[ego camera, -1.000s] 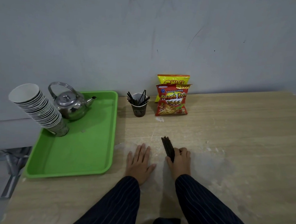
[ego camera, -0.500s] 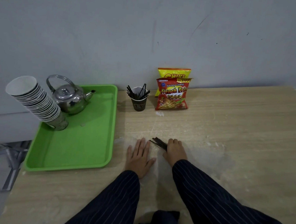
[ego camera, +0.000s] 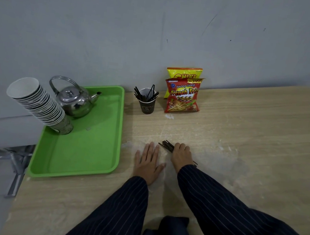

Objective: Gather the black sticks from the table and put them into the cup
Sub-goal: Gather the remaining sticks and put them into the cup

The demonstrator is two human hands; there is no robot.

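R hand [ego camera: 181, 156] curled over a bundle of black sticks [ego camera: 167, 146] on the wooden surface [ego camera: 242, 141], fingers [ego camera: 180, 146] wrapped round it, knuckles up. Stick ends poke out to the upper L past the fingers; a few tips show behind the wrist on the R side. L hand [ego camera: 149, 162] lies flat, palm down, fingers spread a bit, holding nothing, just beside the bundle's free ends. Can't tell if it touches them. Cup [ego camera: 147, 105] stands upright near the wall w/ more black sticks in it, well apart from both hands, between the green tray [ego camera: 82, 159] & the snack bags [ego camera: 182, 97]. Kettle [ego camera: 74, 100] & paper cup stack [ego camera: 38, 104] sit on the tray.
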